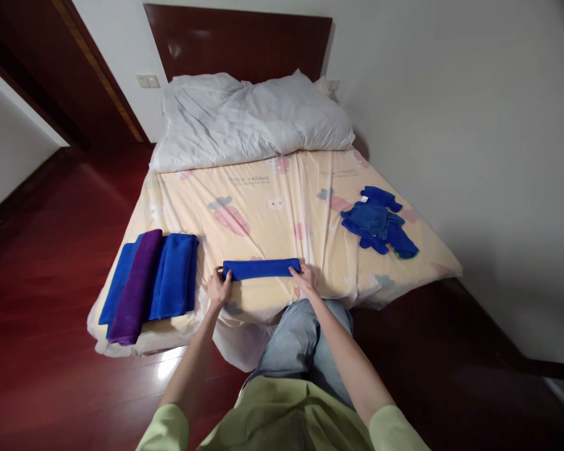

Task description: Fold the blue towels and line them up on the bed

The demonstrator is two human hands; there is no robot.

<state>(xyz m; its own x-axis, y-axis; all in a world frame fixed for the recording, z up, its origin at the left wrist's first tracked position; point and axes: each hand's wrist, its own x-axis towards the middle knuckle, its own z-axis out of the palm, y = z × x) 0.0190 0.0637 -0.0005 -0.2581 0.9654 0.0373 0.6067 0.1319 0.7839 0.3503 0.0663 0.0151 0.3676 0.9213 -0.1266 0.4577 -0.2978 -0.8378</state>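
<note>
A blue towel (262,269), folded into a long narrow strip, lies across the bed near its front edge. My left hand (219,287) grips the strip's left end, thumb on top and fingers curled beneath. At the opposite end, my right hand (304,279) pinches the corner the same way. To the left sits a group of folded blue towels (175,275), with a folded purple towel (138,285) lying slantwise over them. On the right side of the bed is a crumpled heap of blue cloths (378,222).
The bed (282,216) wears a pale yellow cover printed with carrots and rabbits. A white quilt or pillow bundle (258,122) rests against the dark wooden headboard (244,44). A wall (474,156) stands to the right, and dark red flooring (51,250) shows at left.
</note>
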